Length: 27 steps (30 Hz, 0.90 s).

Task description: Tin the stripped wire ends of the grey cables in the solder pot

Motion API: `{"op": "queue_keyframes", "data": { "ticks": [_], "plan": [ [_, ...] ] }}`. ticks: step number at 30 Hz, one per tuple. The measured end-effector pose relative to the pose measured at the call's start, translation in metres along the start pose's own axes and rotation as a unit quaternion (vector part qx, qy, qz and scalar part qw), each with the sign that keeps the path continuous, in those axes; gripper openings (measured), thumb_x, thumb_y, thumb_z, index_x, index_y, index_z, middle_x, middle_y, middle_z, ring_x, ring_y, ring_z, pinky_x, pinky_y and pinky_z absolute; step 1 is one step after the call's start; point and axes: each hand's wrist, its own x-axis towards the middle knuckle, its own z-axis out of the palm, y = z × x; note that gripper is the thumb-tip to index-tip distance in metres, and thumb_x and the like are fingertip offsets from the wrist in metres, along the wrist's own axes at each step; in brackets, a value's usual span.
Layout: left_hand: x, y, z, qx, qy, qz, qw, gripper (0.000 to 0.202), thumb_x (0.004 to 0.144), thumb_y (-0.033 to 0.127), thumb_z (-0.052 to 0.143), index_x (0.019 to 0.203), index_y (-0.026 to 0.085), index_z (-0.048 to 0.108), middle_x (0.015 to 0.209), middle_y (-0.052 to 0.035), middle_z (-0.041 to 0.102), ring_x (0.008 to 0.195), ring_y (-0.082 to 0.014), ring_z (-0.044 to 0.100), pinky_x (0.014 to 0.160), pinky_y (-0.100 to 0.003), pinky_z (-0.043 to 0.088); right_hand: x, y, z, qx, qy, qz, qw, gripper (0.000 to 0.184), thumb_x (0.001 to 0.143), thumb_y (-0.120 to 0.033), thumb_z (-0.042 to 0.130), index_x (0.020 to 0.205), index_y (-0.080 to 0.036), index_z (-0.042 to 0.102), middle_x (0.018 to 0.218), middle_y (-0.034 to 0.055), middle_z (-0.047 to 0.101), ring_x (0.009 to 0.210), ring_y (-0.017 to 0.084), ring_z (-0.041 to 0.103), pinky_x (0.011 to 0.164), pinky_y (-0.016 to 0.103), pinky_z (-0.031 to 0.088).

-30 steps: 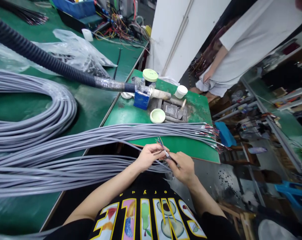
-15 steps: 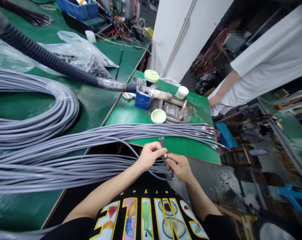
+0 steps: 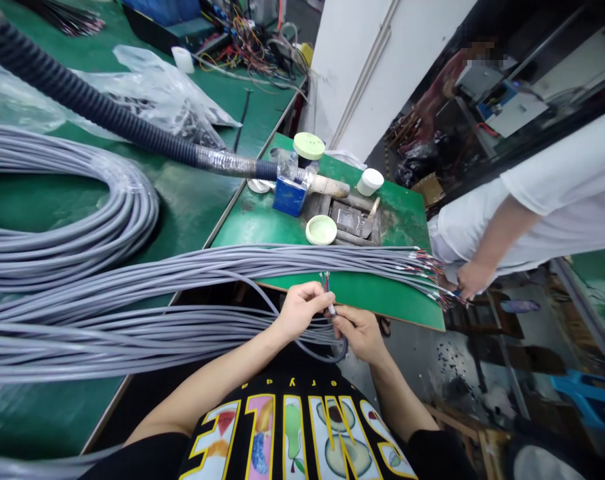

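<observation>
A grey multi-core cable is pinched near its end between my two hands, in front of the bench edge. My left hand is closed on it just below the fanned wire tips, which point away from me. My right hand grips the same cable a little lower, where it bends round. Beyond my hands lies a long bundle of grey cables, its stripped ends with red, black and white wires at the right. A second bundle runs in from the left behind my left forearm.
A solder pot with a scraper stands on the green bench, beside a pale green dish and a white cup. A ribbed hose reaches over it. A coiled cable bundle lies left. A co-worker's hand is near the wire ends.
The co-worker has moved nearer on the right, and their hand has come down by the bundle's wire ends. My hands keep their hold on the cable, almost unmoved.
</observation>
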Motion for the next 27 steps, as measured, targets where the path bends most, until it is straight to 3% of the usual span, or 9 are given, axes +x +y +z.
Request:
{"op": "queue_keyframes", "data": {
  "ticks": [12,18,27],
  "plan": [
    [0.0029,0.0009,-0.0056,0.048,-0.002,0.038,0.998,0.037,0.074,0.046,0.070,0.058,0.013,0.065,0.054,-0.0022,0.061,0.052,-0.0102,0.054,0.054,-0.023,0.043,0.0052,0.0016,-0.0010,-0.030,0.022,-0.016,0.999,0.029,0.091,-0.033,0.049,0.074,-0.017,0.067,0.052,-0.0016,0.056,0.048,0.009,0.050,0.052,0.021,0.042],
    [0.0028,-0.0007,-0.0055,0.061,0.010,0.048,0.997,0.035,0.077,0.046,0.067,0.064,0.013,0.069,0.057,-0.0033,0.062,0.054,-0.0109,0.053,0.056,-0.024,0.045,0.0035,0.0056,0.0005,-0.010,0.035,-0.012,0.999,0.023,0.090,-0.029,0.050,0.092,-0.018,0.070,0.054,-0.0029,0.057,0.048,0.009,0.052,0.053,0.021,0.045],
    [0.0024,-0.0027,-0.0071,0.089,0.008,0.051,0.995,0.037,0.080,0.047,0.062,0.072,0.013,0.072,0.060,-0.0041,0.064,0.054,-0.0110,0.052,0.056,-0.024,0.043,0.0037,0.0058,0.0028,-0.013,0.051,0.003,0.999,0.023,0.090,-0.030,0.050,0.092,-0.018,0.070,0.053,-0.0031,0.058,0.048,0.010,0.053,0.053,0.021,0.046]
  ]
}}
